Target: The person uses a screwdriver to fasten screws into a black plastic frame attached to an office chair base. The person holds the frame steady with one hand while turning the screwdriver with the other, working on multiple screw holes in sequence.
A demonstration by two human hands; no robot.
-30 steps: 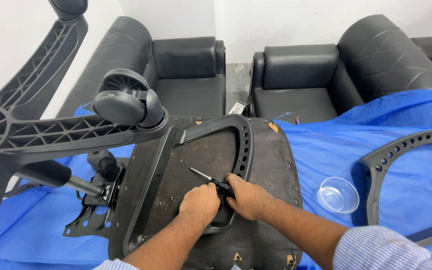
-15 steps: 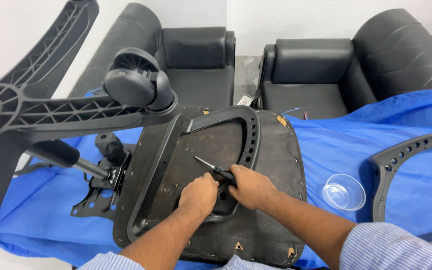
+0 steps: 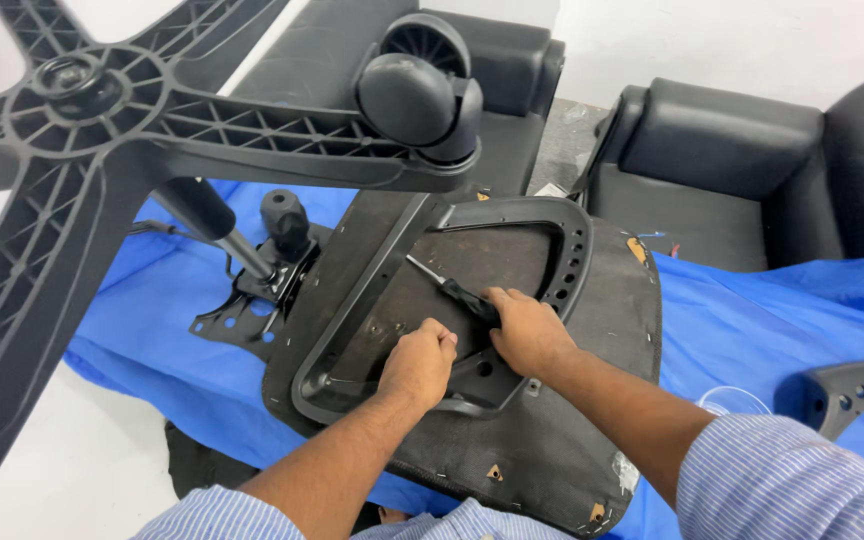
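- Containers first: only one I can spot is a clear plastic bowl (image 3: pixel 734 400) on the blue sheet (image 3: pixel 752 320), mostly hidden behind the right forearm. Can't tell what's in it, if anything.
- Upturned office chair seat (image 3: pixel 552 440) lies underside-up on that sheet, with a black plastic armrest loop (image 3: pixel 352 300) lying across the bare wooden bottom.
- Right hand (image 3: pixel 524 330) has its fingers wrapped tight round a black-handled screwdriver (image 3: pixel 452 290); the shaft points up and left, tip down on the seat bottom inside the loop.
- Left hand (image 3: pixel 418 362) is curled into a loose fist, fingers together, pressing on the lower bar of the loop right next to the right hand. Doesn't look like it's holding anything separate.
- Chair's star base (image 3: pixel 102 120) with a caster wheel (image 3: pixel 422 95) looms over the top left; the gas cylinder (image 3: pixel 202 215) runs down to the metal tilt mechanism (image 3: pixel 252 300) beside the seat.
- Black sofas (image 3: pixel 712 170) behind, and another perforated plastic part (image 3: pixel 842 395) at the right edge.
- Versus half a second ago: hands and screwdriver are on pretty much the same spot. The view has swung left and closer, so the base fills more of the frame and the bowl got covered by the arm.
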